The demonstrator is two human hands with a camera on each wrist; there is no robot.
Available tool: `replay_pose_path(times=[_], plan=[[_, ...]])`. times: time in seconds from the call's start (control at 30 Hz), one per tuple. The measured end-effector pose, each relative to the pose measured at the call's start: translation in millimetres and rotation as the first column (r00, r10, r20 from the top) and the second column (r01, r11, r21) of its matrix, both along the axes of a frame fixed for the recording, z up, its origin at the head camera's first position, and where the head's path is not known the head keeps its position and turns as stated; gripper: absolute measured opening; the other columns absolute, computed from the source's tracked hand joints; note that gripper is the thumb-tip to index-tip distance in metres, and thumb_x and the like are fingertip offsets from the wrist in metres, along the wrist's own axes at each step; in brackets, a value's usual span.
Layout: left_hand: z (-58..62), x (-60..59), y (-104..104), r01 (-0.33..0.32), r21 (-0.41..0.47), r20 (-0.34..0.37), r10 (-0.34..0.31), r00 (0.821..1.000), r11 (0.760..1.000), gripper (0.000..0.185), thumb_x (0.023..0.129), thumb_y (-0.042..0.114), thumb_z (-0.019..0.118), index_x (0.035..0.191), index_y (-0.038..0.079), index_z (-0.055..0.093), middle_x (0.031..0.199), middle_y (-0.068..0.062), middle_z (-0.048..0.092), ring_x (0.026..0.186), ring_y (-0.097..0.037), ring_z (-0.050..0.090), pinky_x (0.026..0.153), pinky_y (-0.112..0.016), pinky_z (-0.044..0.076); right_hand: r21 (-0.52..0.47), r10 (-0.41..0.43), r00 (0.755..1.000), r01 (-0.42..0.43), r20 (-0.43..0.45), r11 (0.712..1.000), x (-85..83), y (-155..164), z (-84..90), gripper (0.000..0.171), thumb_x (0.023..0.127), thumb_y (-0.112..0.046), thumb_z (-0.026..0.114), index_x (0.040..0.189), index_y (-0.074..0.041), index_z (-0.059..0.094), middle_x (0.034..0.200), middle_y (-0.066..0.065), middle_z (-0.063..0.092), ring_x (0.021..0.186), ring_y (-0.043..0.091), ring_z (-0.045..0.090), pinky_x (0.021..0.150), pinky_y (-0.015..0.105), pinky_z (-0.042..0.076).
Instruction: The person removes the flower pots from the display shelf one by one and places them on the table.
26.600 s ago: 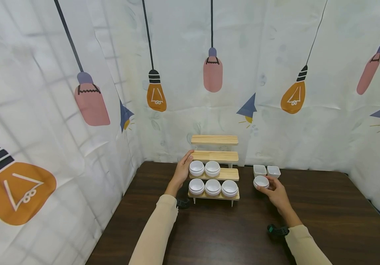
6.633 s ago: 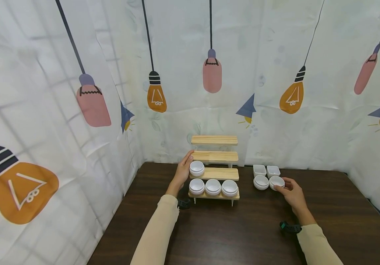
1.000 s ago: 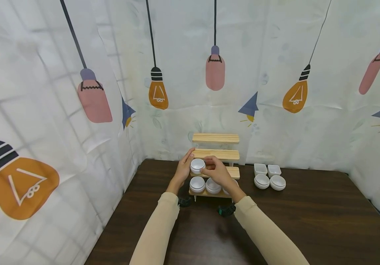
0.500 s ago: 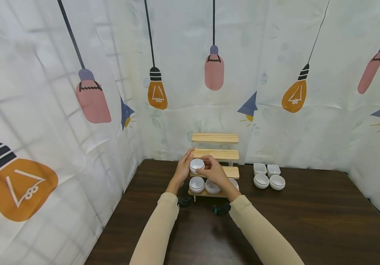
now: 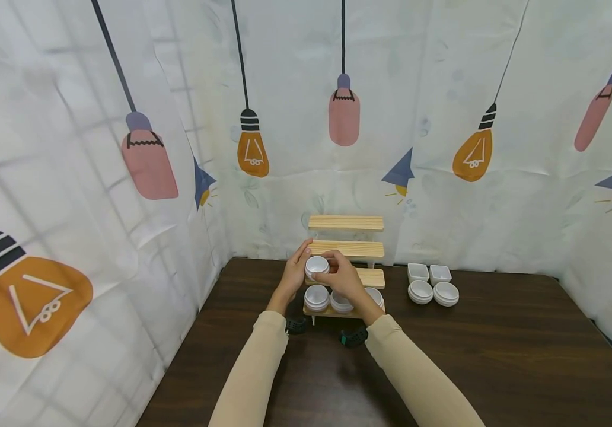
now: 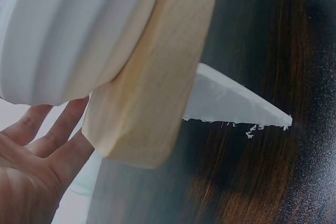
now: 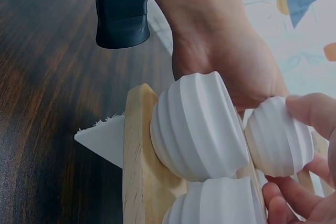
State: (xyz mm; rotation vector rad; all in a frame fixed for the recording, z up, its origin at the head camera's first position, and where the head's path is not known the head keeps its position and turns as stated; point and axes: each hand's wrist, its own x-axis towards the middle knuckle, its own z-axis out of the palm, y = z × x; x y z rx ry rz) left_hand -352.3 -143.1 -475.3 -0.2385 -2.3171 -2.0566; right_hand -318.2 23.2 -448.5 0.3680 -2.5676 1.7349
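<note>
My right hand [image 5: 344, 277] pinches a small white ribbed bowl [image 5: 316, 267] at the left end of the second-lowest tier of a wooden stepped stand [image 5: 348, 248]. In the right wrist view the thumb [image 7: 315, 111] lies on the side of this bowl [image 7: 278, 136] and the fingers curl beneath it. My left hand [image 5: 291, 276] rests against the left side of the stand. In the left wrist view its loosely extended fingers [image 6: 65, 153] reach behind the lowest shelf [image 6: 142, 108]. Several matching bowls [image 5: 316, 298] stand along that shelf, partly hidden by my right arm.
Right of the stand, two round white bowls [image 5: 420, 292] sit in front of two square white dishes [image 5: 418, 272] on the dark wooden table [image 5: 498, 338]. The two upper tiers [image 5: 346, 223] show bare wood. A lamp-printed curtain [image 5: 423, 207] hangs close behind.
A second-tier bowl has gone to the table beside the other round one. My right hand has since moved left to the remaining second-tier bowl, shifting slightly further left this second. The left hand stays put.
</note>
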Motion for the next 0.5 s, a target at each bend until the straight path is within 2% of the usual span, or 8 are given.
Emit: replay_pose_path(times=[0.07, 0.3, 0.5], plan=[[-8.5, -6.7, 0.0, -0.009, -0.005, -0.006, 0.009, 1.000, 1.000, 0.053, 0.109, 0.049, 0.041, 0.158, 0.028, 0.042, 0.166, -0.004, 0.037, 0.153, -0.030, 0.031, 0.123, -0.058, 0.026, 0.006, -0.003, 1.000, 0.003, 0.000, 1.000, -0.7, 0.2, -1.3, 0.057, 0.087, -0.026, 0.083, 0.137, -0.012, 0.059, 0.125, 0.017, 0.068, 0.101, 0.024, 0.066, 0.084, 0.038, 0.055], [-8.8, -7.0, 0.5, -0.025, -0.014, -0.004, 0.025, 1.000, 1.000, 0.053, 0.109, 0.049, 0.042, 0.157, 0.027, 0.043, 0.166, -0.002, 0.036, 0.153, -0.029, 0.031, 0.123, -0.057, 0.027, 0.024, -0.016, 0.999, 0.016, -0.035, 1.000, -1.6, 0.5, -3.4, 0.055, 0.087, -0.023, 0.082, 0.135, -0.010, 0.060, 0.124, 0.018, 0.069, 0.099, 0.023, 0.066, 0.081, 0.034, 0.055], [-10.3, -8.8, 0.1, -0.025, -0.014, -0.003, 0.025, 1.000, 1.000, 0.052, 0.109, 0.050, 0.042, 0.156, 0.029, 0.044, 0.166, -0.001, 0.036, 0.154, -0.028, 0.030, 0.123, -0.056, 0.026, 0.011, -0.012, 1.000, 0.012, 0.001, 1.000, 0.0, 1.1, -1.2, 0.055, 0.087, -0.024, 0.083, 0.136, -0.013, 0.060, 0.127, 0.017, 0.069, 0.103, 0.025, 0.067, 0.086, 0.039, 0.056]])
